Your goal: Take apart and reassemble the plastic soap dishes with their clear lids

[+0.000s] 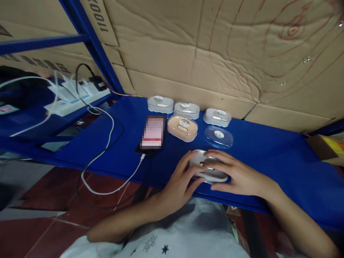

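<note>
At the front edge of the blue table lies a pale grey oval case (214, 173) with a small slot-like opening in its middle. My left hand (185, 173) grips its left side, fingers over the top. From the right, my right hand (232, 172) holds the same case, two fingers reaching across its top and the thumb low at the near edge. My fingers partly cover the case. Just behind it rests a clear oval lid (219, 137) with a round sticker. Beside that lid sits a peach oval case (182, 128) under a clear cover.
Grey oval cases (160, 104) with clear covers line the cardboard wall (172, 46). A phone (152, 132) with a white cable (111, 123) lies on the blue table (126, 122) to the left. Further left is a power strip (80, 100); a cardboard box (322, 147) stands far right.
</note>
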Action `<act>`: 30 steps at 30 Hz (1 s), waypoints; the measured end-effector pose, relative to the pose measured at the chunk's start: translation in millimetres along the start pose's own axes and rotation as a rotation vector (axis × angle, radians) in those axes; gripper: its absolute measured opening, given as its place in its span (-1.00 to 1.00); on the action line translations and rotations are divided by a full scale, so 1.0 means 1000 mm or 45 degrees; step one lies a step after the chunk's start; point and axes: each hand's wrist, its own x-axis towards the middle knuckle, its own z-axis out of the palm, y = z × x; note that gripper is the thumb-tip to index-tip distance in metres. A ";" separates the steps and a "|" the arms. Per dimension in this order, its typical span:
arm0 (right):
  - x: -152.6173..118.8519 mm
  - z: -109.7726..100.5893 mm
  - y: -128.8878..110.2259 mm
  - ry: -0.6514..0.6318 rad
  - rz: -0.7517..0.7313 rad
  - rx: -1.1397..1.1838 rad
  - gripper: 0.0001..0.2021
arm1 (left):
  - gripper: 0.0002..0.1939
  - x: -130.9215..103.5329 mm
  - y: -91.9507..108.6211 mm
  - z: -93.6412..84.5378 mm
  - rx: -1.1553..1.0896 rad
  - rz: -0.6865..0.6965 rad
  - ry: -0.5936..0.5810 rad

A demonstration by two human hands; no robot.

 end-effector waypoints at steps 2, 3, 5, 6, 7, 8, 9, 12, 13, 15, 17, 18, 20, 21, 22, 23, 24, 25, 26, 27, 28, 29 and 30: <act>0.001 0.007 0.000 0.007 -0.001 -0.007 -0.38 | -0.79 0.000 -0.001 0.000 0.062 0.030 -0.006; 0.002 0.009 0.001 0.017 -0.012 0.007 -0.39 | -0.79 -0.001 -0.001 0.000 0.080 0.037 -0.009; 0.004 0.010 0.005 0.063 -0.036 0.051 -0.45 | -0.72 -0.001 -0.002 0.000 0.086 0.031 0.004; 0.005 0.009 0.007 0.090 -0.049 0.074 -0.51 | -0.62 -0.001 -0.002 0.001 0.080 0.018 0.015; 0.005 0.007 0.010 0.112 -0.060 0.095 -0.57 | -0.49 -0.001 -0.003 0.001 0.075 0.002 0.026; 0.006 0.004 0.013 0.135 -0.063 0.109 -0.63 | -0.36 -0.001 -0.003 0.002 0.074 -0.013 0.037; 0.006 0.002 0.017 0.159 -0.053 0.112 -0.68 | -0.24 -0.001 -0.003 0.002 0.082 -0.023 0.046; 0.004 -0.003 0.034 0.243 0.022 0.042 -0.75 | -0.20 -0.002 -0.002 0.004 0.168 -0.019 0.010; 0.004 -0.003 0.041 0.272 0.041 0.002 -0.75 | -0.28 -0.002 -0.001 0.004 0.214 -0.007 -0.027; 0.002 -0.001 0.053 0.303 0.053 -0.086 -0.72 | -0.50 -0.003 0.000 0.004 0.312 0.018 -0.121; 0.001 0.003 0.061 0.300 0.060 -0.179 -0.66 | -0.72 -0.004 0.000 0.003 0.382 0.039 -0.195; 0.001 0.005 0.064 0.290 0.068 -0.222 -0.61 | -0.81 -0.004 0.000 0.001 0.394 0.043 -0.222; 0.002 0.006 0.064 0.268 0.101 -0.288 -0.50 | -0.91 -0.004 0.000 -0.002 0.372 0.056 -0.250; 0.002 0.006 0.063 0.263 0.121 -0.308 -0.44 | -0.93 -0.004 0.000 -0.004 0.344 0.066 -0.247; 0.002 0.005 0.061 0.266 0.137 -0.318 -0.38 | -0.93 -0.004 0.000 -0.006 0.310 0.078 -0.229; 0.003 0.003 0.059 0.275 0.147 -0.320 -0.34 | -0.93 -0.003 0.000 -0.009 0.276 0.090 -0.196; 0.003 0.002 0.055 0.291 0.148 -0.310 -0.33 | -0.93 -0.002 0.001 -0.011 0.247 0.103 -0.152; 0.003 0.000 0.050 0.309 0.133 -0.290 -0.33 | -0.92 -0.001 0.002 -0.014 0.225 0.118 -0.101; 0.003 -0.001 0.045 0.323 0.102 -0.261 -0.35 | -0.92 -0.001 0.003 -0.016 0.211 0.136 -0.045; 0.004 -0.002 0.038 0.327 0.058 -0.226 -0.35 | -0.91 0.000 0.004 -0.018 0.202 0.160 0.013; 0.004 -0.002 0.031 0.322 0.004 -0.189 -0.34 | -0.90 0.000 0.006 -0.021 0.195 0.189 0.068; 0.005 -0.002 0.024 0.310 -0.053 -0.155 -0.31 | -0.88 0.000 0.007 -0.023 0.186 0.223 0.119; 0.006 0.000 0.016 0.301 -0.107 -0.128 -0.26 | -0.86 -0.001 0.008 -0.025 0.176 0.255 0.167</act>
